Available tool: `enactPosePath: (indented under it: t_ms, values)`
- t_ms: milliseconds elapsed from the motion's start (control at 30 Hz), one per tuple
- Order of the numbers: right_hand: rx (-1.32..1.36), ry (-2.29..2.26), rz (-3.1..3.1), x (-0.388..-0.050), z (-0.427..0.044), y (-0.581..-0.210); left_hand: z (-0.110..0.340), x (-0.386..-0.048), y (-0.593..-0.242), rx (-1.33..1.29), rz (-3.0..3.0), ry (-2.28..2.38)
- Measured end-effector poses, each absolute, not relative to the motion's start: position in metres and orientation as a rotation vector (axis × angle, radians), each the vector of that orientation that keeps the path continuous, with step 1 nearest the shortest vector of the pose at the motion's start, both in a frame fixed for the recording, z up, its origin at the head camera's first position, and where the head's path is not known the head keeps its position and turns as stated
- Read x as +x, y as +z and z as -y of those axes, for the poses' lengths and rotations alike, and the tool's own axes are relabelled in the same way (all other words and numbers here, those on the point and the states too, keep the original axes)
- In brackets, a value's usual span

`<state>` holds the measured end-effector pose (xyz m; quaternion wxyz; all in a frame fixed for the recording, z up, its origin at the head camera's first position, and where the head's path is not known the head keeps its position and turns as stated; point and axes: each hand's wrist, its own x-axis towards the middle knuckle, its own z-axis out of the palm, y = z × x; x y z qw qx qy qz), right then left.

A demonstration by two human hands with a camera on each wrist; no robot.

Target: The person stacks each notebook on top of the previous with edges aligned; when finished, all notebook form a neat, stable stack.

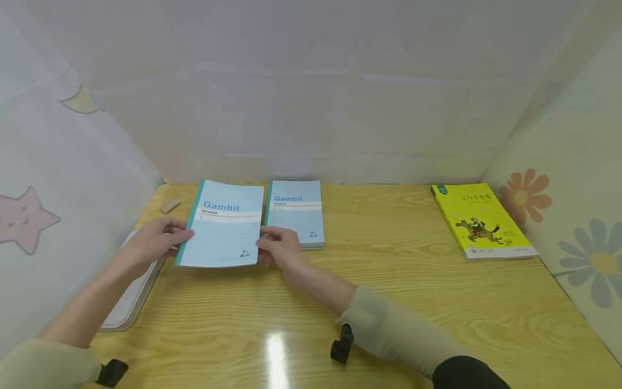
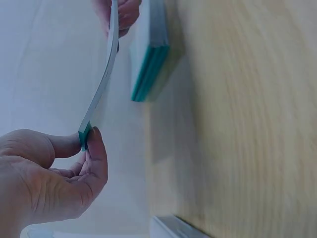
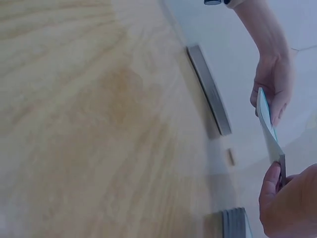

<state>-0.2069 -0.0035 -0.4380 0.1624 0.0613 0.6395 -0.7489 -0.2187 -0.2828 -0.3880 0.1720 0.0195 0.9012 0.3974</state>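
A light blue Gambit notebook (image 1: 224, 227) with a teal spine is held up off the table between both hands. My left hand (image 1: 157, 240) pinches its spine edge between thumb and fingers, and my right hand (image 1: 282, 247) pinches the opposite edge near the lower corner. In the left wrist view the notebook (image 2: 101, 82) bows slightly, clear of the tabletop. Just right of it lies a stack of matching notebooks (image 1: 296, 210), its near left part hidden by the held notebook and right hand.
A yellow book (image 1: 483, 221) lies at the far right of the wooden table (image 1: 379, 259). On the left, a white tray-like object (image 1: 131, 302) sits partly under the left forearm. A small tan block (image 1: 170, 205) is near the back left corner. Fabric walls surround the back and sides.
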Motion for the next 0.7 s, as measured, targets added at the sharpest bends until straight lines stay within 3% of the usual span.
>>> enactPosePath:
  t_ms: [700]
  values:
    - [0.106,-2.226,-2.047,-0.235,-0.086,-0.416,0.175,-0.245,-0.386,-0.002,-2.448,1.725]
